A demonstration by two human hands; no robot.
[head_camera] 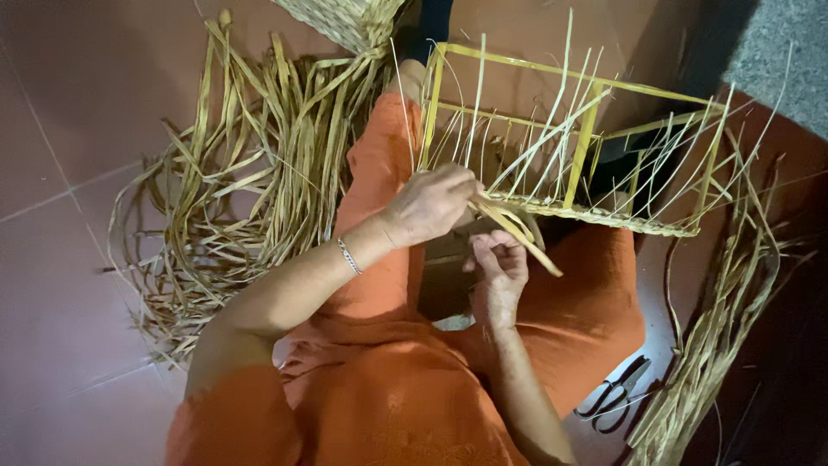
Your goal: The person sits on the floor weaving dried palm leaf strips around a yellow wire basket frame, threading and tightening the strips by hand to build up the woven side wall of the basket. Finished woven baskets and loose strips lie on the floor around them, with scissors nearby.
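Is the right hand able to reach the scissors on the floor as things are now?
Probably yes, but not at once. The scissors lie on the floor beside the right knee, with nothing over them. The right hand is busy with a flat straw strip at the frame, so it must let go first.

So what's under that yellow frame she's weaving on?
Under the yellow frame you can see the person's orange-clothed legs and some dark floor. The left hand and right hand hold a straw strip at its edge, hiding what's below there.
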